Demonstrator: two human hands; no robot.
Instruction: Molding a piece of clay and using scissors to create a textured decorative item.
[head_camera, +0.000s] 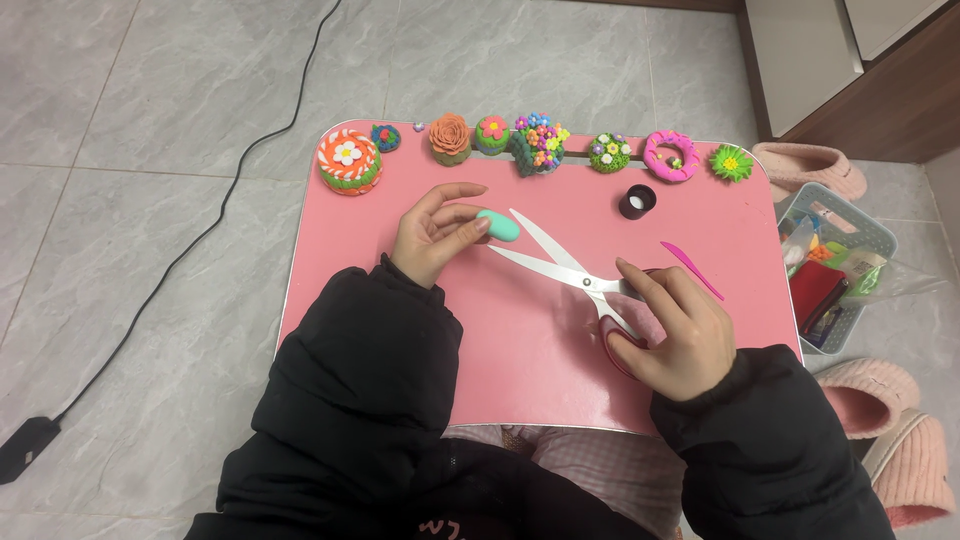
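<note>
Left hand (432, 235): curled about a small teal clay lump (499, 225), which is pinched between thumb and fingertips so that its rounded end projects to the right. Right hand (672, 330): closed through the red handles of a pair of scissors (575, 275), fingers hooked in the loops and the index finger laid along the pivot. The blades stand open in a wide V, their tips directed toward the lump; the upper tip ends just beside it, the lower one slightly below it. No blade appears to have entered the clay, whose surface shows whole and smooth, so the cutting is judged not yet begun.

Both hands work over a pink worktop (520, 350). Near the right hand lie a slim pink modelling tool (692, 270) and, farther up, a small black round cap (637, 201). Along the far edge stands a row of finished clay pieces: an orange-and-white striped cake (350, 160), an orange rose (450, 137), a cluster of many-coloured flowers (540, 143), a pink ring (671, 155) and a green spiky flower (731, 162). These suggest that much modelling is already complete, the teal piece being the one in hand.

Beyond the worktop, on the tiled floor, are a basket of supplies (860, 225) to the right and a black cable (200, 230) to the left.
</note>
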